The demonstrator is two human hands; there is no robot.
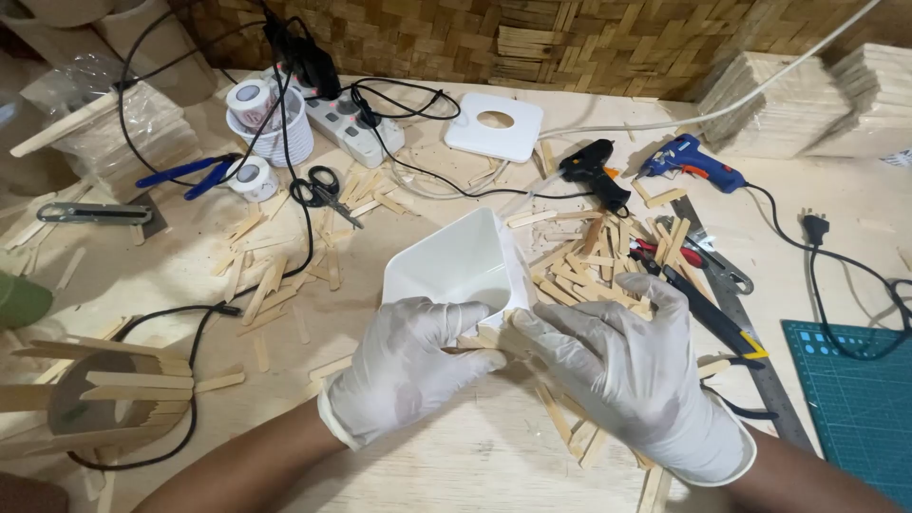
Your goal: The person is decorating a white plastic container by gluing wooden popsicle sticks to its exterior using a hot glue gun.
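Both of my hands wear white gloves and meet at the near rim of a white square plastic container (454, 258) that is tilted on the wooden table. My left hand (404, 366) pinches a thin wooden stick (472, 346) at its left end. My right hand (622, 366) grips the same stick from the right, fingers curled over it. A heap of short wooden sticks (589, 271) lies just right of the container, partly under my right hand.
A black glue gun (594, 171) and a blue glue gun (689, 163) lie behind the heap. A steel ruler (736, 313), pliers and a green cutting mat (855, 399) sit right. Scissors (323, 190), tape rolls, a power strip (356, 128) and cables lie left.
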